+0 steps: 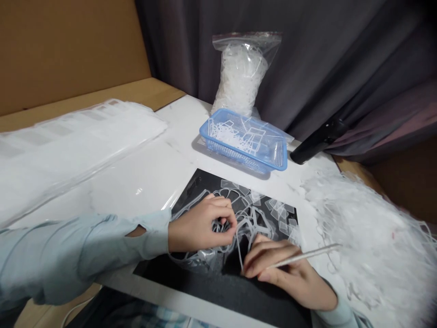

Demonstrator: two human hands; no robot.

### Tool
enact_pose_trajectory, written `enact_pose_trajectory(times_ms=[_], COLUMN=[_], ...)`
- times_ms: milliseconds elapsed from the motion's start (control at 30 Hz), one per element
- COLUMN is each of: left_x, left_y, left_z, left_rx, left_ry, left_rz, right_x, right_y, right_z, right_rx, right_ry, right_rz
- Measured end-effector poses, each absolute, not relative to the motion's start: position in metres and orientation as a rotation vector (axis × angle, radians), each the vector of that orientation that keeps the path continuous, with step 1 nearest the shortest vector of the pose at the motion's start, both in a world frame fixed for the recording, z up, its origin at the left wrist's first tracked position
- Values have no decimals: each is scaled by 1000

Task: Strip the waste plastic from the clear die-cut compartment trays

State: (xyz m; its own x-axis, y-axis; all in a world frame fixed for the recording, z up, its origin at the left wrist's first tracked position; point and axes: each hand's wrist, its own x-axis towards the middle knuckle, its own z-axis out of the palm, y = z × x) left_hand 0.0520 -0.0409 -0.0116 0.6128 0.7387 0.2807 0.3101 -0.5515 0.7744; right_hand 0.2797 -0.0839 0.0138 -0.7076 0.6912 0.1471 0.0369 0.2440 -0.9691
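My left hand [203, 223] is closed, its fingers pinching a tangled strip of clear plastic film [239, 228] over a black mat [218, 278]. My right hand [283, 271] is closed round a thin metal tool [307, 256], perhaps tweezers, whose tip rests against the same strip. Small clear cut-out pieces [280, 212] lie scattered on the mat's far side.
A blue basket [273, 159] with clear plastic scraps stands behind the mat. A zip bag [242, 73] full of scraps is behind it. A big heap of white plastic offcuts [372, 237] lies at right, stacked clear sheets [68, 141] at left, a black object [316, 141] by the curtain.
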Motion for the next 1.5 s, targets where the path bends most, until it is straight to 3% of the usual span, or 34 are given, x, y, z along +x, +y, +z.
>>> enact_pose_trajectory(times_ms=[600, 800, 967, 1167, 1500], left_x=[52, 50, 45, 47, 46], left_y=[-40, -43, -41, -37, -36], left_z=[-15, -8, -5, -10, -17], left_rx=[2292, 2381, 2286, 2400, 2432], left_ry=[984, 679, 698, 373, 496], left_rz=[744, 807, 863, 638, 790], right_x=[287, 286, 280, 278, 292], right_y=[-76, -79, -82, -85, -80], right_z=[22, 17, 17, 10, 21], right_rx=[-558, -724, -654, -617, -655], right_ry=[-2065, -2019, -2046, -2037, -2021], right_rz=[1693, 1510, 1570, 1630, 1599])
